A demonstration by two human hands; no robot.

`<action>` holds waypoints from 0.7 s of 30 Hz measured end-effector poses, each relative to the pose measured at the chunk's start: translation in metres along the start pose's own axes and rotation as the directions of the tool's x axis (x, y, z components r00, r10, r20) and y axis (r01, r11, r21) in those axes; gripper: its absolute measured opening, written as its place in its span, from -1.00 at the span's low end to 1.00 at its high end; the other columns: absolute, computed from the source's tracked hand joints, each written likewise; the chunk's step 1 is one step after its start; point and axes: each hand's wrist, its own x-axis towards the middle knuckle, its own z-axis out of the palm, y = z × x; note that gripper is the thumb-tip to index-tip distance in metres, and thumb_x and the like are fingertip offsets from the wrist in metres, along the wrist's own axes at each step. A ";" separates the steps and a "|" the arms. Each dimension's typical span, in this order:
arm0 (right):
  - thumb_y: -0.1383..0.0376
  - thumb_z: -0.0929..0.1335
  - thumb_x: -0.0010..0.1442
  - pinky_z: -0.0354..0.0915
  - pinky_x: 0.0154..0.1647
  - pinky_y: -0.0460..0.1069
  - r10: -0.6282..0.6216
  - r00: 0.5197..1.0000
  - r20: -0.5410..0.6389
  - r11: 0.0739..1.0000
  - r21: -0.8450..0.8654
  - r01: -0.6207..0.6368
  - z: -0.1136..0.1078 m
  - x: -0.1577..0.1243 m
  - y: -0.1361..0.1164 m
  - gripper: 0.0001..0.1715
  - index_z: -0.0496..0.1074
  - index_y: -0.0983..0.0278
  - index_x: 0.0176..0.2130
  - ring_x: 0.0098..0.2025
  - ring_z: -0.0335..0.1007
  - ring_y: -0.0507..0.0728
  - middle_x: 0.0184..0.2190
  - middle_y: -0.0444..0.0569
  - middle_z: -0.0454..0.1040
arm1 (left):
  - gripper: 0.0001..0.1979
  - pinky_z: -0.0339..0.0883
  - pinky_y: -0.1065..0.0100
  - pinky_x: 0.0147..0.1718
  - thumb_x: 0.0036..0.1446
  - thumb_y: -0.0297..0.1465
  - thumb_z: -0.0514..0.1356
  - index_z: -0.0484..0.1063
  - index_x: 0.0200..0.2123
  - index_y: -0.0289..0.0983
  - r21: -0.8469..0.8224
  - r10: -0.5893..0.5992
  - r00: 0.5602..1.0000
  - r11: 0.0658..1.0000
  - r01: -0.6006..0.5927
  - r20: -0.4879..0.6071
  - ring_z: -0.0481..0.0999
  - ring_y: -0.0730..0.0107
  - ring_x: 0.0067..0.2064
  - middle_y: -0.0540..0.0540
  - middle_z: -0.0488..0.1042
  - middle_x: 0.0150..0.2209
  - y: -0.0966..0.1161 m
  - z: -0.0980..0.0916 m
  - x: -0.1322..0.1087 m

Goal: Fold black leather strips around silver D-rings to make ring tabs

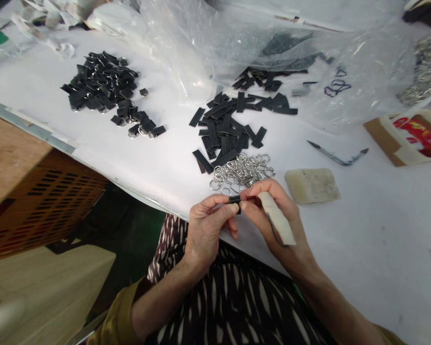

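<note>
Between the fingertips of both hands, just in front of the metal rings, is a short black strip (234,199). My left hand (205,227) pinches its left part. My right hand (278,213) has thumb and forefinger closed at its right end. A cream-coloured flat piece with a dark curved edge (278,219) is also tucked in my right hand; its kind is unclear. Beyond my fingers lies a pile of silver D-shaped rings (242,170). Loose black strips (224,127) are heaped behind the rings. Whether a ring sits in the held strip is hidden.
Black strips looped on rings (98,81) are piled at left. Clear plastic bags (187,52) cover the back. To the right are a beige block (312,185), a slim metal snips-like tool (339,154), an open carton (384,139) and more rings (427,67). An orange crate (53,201) stands below.
</note>
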 end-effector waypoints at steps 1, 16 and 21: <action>0.44 0.35 0.13 0.26 -0.40 -0.11 0.024 1.000 0.013 0.999 0.024 -0.024 -0.001 0.001 0.000 -0.85 0.30 0.23 -0.31 -0.40 0.30 0.01 -0.36 -0.15 0.41 | -0.94 0.21 0.53 -0.62 0.04 -0.43 0.27 0.45 -0.39 -0.27 -0.014 -0.017 1.000 1.000 0.017 0.009 0.33 0.55 -0.69 0.08 0.39 -0.71 0.001 0.000 0.000; 0.40 0.38 0.13 0.23 -0.37 -0.10 0.109 0.989 0.096 0.982 0.146 -0.122 -0.006 0.005 0.006 -0.83 0.26 0.23 -0.31 -0.38 0.31 0.02 -0.34 -0.16 0.42 | -0.91 0.20 0.53 -0.67 0.03 -0.39 0.29 0.46 -0.40 -0.29 0.057 -0.021 1.000 0.998 0.021 0.004 0.28 0.56 -0.69 0.07 0.38 -0.71 0.004 -0.006 0.000; 0.40 0.38 0.11 0.24 -0.37 -0.08 0.116 0.990 0.081 0.979 0.157 -0.128 -0.005 0.004 0.008 -0.82 0.27 0.23 -0.31 -0.39 0.32 0.04 -0.36 -0.15 0.43 | -0.93 0.17 0.52 -0.66 0.04 -0.40 0.28 0.48 -0.41 -0.28 0.065 0.002 1.000 0.998 -0.001 -0.015 0.26 0.57 -0.69 0.09 0.36 -0.72 0.002 -0.006 0.002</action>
